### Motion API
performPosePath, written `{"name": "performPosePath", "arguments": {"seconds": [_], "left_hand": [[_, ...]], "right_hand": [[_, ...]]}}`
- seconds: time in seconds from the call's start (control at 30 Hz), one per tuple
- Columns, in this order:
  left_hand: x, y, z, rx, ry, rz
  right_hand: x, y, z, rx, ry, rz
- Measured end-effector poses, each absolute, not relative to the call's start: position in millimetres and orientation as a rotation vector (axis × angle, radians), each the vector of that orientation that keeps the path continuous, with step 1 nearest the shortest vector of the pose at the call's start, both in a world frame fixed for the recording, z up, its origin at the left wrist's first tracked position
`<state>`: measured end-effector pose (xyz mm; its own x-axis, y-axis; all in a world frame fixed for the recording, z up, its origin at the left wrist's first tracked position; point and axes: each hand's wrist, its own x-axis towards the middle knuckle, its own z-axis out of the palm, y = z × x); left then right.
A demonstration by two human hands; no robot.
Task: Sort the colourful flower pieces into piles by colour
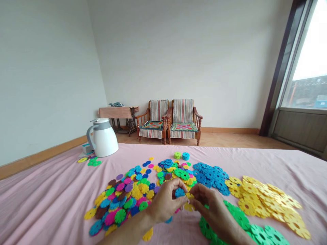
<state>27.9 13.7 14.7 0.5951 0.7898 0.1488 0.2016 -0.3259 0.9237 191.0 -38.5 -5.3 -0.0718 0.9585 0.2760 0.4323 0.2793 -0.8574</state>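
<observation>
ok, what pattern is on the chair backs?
Vertical stripes on pale covers, red and dark among them; head view.

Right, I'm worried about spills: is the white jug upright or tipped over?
Upright: the jug stands on its base on the pink cloth, grey collar at the top.

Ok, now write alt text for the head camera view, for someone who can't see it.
A person's left hand and right hand work close together over a pink cloth, a mixed-colour pile of notched plastic discs to their left, blue, yellow and green heaps toward the right. Beyond are a white insulated jug and two wooden armchairs.
</observation>
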Motion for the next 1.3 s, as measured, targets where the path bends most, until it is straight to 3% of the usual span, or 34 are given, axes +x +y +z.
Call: {"name": "performPosePath", "arguments": {"seconds": [0.13,0.3,0.47,0.57,0.7,1.07,1.3], "left_hand": [[18.0,30.6,11.1,1.997,0.964,0.779],[-25.7,80.0,3.7,2.398,1.527,0.805],[-55.2,98.6,0.5,2.386,1.756,0.769],[-54.0,95.8,-0.4,2.430,1.766,0.776],[-41.1,89.8,-6.3,2.569,1.421,0.771],[-25.9,78.1,-11.1,2.629,1.198,0.694],[-29.5,84.4,-6.9,2.568,1.387,0.767]], "right_hand": [[209.6,-33.1,-5.1,-1.487,-1.629,0.497],[281.2,-25.4,-1.0,-1.837,-1.288,-0.015],[332.5,-29.5,-2.8,-2.115,-1.078,-0.173],[341.0,-31.5,-4.6,-2.238,-1.032,-0.211],[336.1,-29.7,-4.5,-2.264,-0.979,-0.374],[308.2,-16.5,-24.3,-1.905,-1.313,-0.234],[290.6,-10.6,-35.8,-1.861,-1.471,-0.123]]}}
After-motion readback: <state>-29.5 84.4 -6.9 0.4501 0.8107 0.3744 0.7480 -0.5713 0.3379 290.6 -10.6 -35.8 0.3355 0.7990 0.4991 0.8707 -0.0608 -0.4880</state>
